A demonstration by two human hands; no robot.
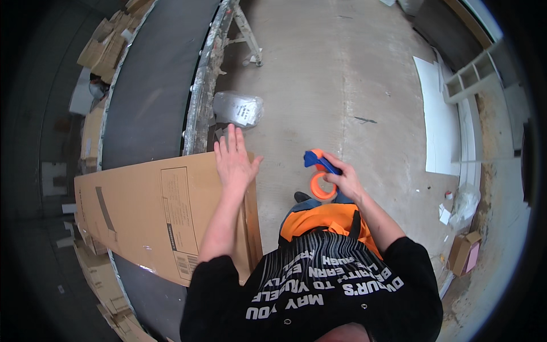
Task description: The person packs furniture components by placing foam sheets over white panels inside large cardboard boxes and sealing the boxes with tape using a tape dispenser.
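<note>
A large flat cardboard box [137,199] with printed panels lies across the conveyor belt on my left. My left hand [233,159] is held flat at the box's far right corner, fingers stretched out and thumb apart; whether the palm presses on the cardboard I cannot tell. In front of my body, over the floor, my right hand [345,179] grips the handle of a blue and orange tape dispenser [322,185]. Its blue head points up and left, and an orange-rimmed tape roll sits below.
The dark conveyor belt [156,74] runs along my left with a worn metal side rail. A plastic-wrapped bundle [239,108] lies on the floor beside it. Folded cartons [105,48] line its far side. White sheets [436,114] and an open small box [464,252] are at right.
</note>
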